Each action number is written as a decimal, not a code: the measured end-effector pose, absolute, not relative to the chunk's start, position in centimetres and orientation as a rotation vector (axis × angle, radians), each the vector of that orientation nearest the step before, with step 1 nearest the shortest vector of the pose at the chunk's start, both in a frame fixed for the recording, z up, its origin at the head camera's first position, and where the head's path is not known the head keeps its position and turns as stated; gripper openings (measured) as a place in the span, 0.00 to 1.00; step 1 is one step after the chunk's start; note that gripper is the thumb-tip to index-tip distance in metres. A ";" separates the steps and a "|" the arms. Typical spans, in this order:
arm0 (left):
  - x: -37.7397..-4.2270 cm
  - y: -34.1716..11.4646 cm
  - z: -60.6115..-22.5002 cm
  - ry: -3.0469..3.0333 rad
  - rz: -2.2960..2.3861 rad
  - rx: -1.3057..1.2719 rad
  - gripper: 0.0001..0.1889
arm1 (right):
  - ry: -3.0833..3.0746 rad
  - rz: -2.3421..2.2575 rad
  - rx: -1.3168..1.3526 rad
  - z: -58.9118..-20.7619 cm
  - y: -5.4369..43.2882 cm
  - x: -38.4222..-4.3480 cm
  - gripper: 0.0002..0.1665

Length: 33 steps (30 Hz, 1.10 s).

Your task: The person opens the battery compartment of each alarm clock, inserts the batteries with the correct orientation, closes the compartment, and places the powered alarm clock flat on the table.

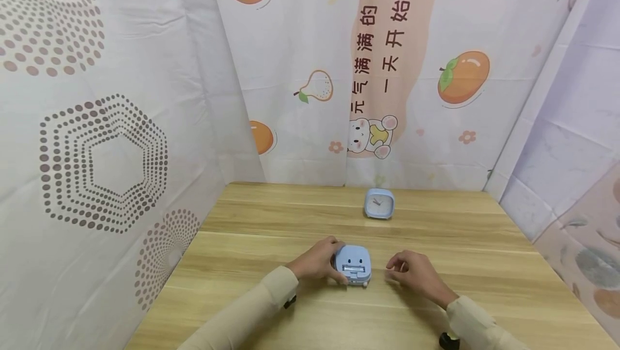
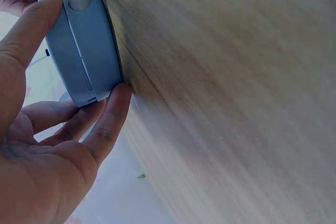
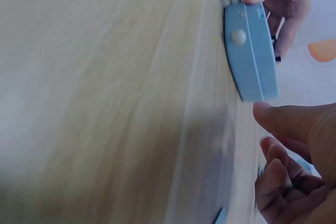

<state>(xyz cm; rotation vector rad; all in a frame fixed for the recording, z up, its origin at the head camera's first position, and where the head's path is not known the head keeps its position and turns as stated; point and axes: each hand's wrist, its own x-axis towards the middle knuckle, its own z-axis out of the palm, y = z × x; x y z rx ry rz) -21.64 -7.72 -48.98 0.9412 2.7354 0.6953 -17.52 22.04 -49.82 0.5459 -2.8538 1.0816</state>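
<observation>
A light blue alarm clock point(image 1: 352, 264) lies back up on the table, two dark eye-like holes and an uncovered battery slot facing upward. Inside the slot shows a battery point(image 1: 353, 268). My left hand point(image 1: 317, 260) grips the clock from its left side, thumb on the near edge and fingers round the far one. White round feet point(image 2: 79, 0) stick out of the clock's near side. To the right of the clock, apart from it, my right hand point(image 1: 417, 273) hovers with loosely bent fingers; between its thumb and fingers point(image 3: 273, 177) I see nothing.
Farther back on the wooden table point(image 1: 271, 204) stands a second light blue clock point(image 1: 379, 203), its white dial facing me. Printed curtains point(image 1: 300, 43) hang behind and at both sides. A small blue, dark-edged piece point(image 3: 220, 216) shows at the bottom of the right wrist view.
</observation>
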 end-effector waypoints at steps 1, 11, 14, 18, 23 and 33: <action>-21.6 -7.7 -49.0 2.734 0.696 0.944 0.53 | -2.857 1.072 0.541 -49.9 22.4 -17.4 0.07; -21.6 -7.6 -48.7 2.743 0.680 0.945 0.53 | -2.877 1.028 0.473 -50.1 25.0 -16.9 0.13; -21.5 -7.6 -48.8 2.741 0.673 0.938 0.53 | -2.897 1.049 0.429 -50.1 25.7 -16.6 0.15; -21.5 -7.6 -48.8 2.743 0.666 0.937 0.53 | -2.921 1.071 0.383 -50.0 26.5 -16.4 0.17; -21.6 -7.7 -48.8 2.749 0.666 0.937 0.53 | -2.974 1.044 0.345 -49.9 27.3 -16.3 0.18; -21.5 -7.7 -48.9 2.750 0.672 0.932 0.53 | -3.062 1.159 0.236 -49.4 28.9 -15.6 0.16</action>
